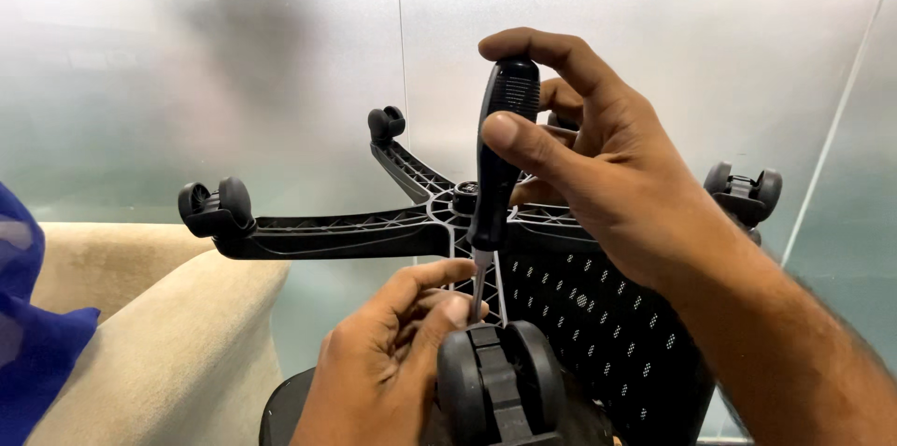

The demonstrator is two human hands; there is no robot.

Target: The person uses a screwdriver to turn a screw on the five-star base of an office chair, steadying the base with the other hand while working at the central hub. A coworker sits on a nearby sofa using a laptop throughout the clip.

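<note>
My right hand (607,175) grips the black screwdriver (495,175) upright at frame centre, thumb and fingers wrapped round its handle. My left hand (383,362), lower centre, pinches the shaft near its tip, just above a castor (500,381) of the upturned chair base (374,222). A beige cushion (159,334) lies lower left.

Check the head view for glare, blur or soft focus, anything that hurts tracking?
Head view: bright glare washes the top of the frosted glass wall, with a soft dark shadow on it; the black-handled screwdriver and right hand are sharp; the near black caster wheel and left hand are slightly soft; wide-angle bending shows at the edges.
</note>
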